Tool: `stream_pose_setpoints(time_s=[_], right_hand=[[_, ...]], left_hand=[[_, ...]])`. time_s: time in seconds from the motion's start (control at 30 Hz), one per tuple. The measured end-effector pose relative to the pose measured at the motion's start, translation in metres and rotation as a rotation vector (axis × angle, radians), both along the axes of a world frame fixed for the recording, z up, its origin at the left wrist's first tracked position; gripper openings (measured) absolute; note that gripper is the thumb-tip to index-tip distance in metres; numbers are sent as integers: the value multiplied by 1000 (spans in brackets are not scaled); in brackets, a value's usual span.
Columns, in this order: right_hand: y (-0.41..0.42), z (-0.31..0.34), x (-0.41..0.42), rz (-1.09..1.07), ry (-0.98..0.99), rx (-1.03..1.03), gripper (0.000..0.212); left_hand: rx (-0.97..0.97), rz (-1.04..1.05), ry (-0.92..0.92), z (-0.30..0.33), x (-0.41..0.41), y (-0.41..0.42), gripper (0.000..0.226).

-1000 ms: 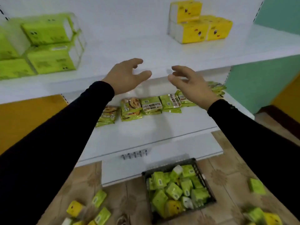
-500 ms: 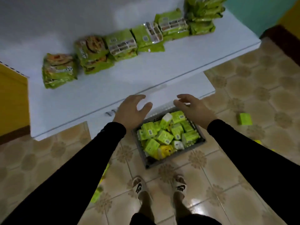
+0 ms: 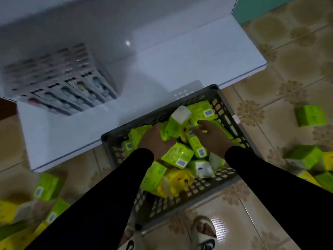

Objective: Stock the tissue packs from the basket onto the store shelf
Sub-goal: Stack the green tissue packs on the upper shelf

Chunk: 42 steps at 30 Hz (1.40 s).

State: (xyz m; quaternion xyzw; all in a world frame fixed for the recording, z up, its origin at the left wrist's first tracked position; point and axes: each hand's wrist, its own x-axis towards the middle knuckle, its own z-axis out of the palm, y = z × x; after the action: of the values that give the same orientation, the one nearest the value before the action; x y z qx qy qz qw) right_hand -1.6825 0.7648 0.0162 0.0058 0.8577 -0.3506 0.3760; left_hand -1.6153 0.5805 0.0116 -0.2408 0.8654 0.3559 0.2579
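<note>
Both hands were down in the basket (image 3: 232,112), a grey slatted crate standing on the tiled floor (image 3: 297,51) with its far corner just under the edge of the white shelf (image 3: 180,60). The crate was heaped with tissue packs (image 3: 177,156), mostly lime green, with a yellow pack (image 3: 177,179) toward the near side.

The left hand (image 3: 155,139) lay on the pile at the left, palm down, its fingers reaching forward against a green pack standing on end with its white side up. The fingertips were hidden among the packs, so I could not tell whether it had hold of anything. The right hand (image 3: 214,136) sat on the right side of the heap, fingers bent and pressed in among the green packs; whether they had closed round one I could not tell either. Black sleeves covered both arms to the wrists.

On the shelf, back at the left, stood a row of slim boxes (image 3: 72,91), too blurred to read. Loose packs lay scattered on the floor on both sides of the crate: a floor pack (image 3: 310,115) alone at the right, more below it, and others in a cluster at the left. The toe of a slipper (image 3: 204,231) showed just beside the crate's near rim.
</note>
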Motion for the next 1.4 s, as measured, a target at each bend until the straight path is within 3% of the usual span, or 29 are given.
stream_pose_setpoints(time_s=[0.2, 0.27, 0.33, 0.4, 0.47, 0.7, 0.93, 1.07, 1.2, 1.4], right_hand=[[-34, -102, -38, -181, 3, -219, 59], [-36, -117, -36, -210, -9, -260, 57], [-30, -122, -30, -220, 3, -267, 54], [-22, -113, -25, -209, 6, -265, 52], [-16, -89, -19, -182, -24, -260, 50], [-9, -15, -12, -31, 48, -114, 44], [-27, -71, -31, -59, 94, -79, 51], [-43, -112, -31, -166, 84, -179, 54], [-36, -108, -29, -204, 121, -178, 47], [-22, -41, -25, 117, 363, -14, 57]], left_hand=[[2, 166, 165, -107, -42, 27, 102], [-54, 169, 191, -119, -50, 35, 91], [-55, 217, 226, -122, -52, 38, 66], [-21, 270, 248, -114, -47, 35, 43], [-29, 224, 235, -94, -40, 29, 36], [3, 135, 87, -33, -33, 17, 63], [-48, 170, 167, -111, -43, 36, 90], [-37, 180, 206, -147, -49, 40, 71], [5, 267, 226, -147, -49, 43, 42], [145, 121, 198, -64, -42, 29, 45]])
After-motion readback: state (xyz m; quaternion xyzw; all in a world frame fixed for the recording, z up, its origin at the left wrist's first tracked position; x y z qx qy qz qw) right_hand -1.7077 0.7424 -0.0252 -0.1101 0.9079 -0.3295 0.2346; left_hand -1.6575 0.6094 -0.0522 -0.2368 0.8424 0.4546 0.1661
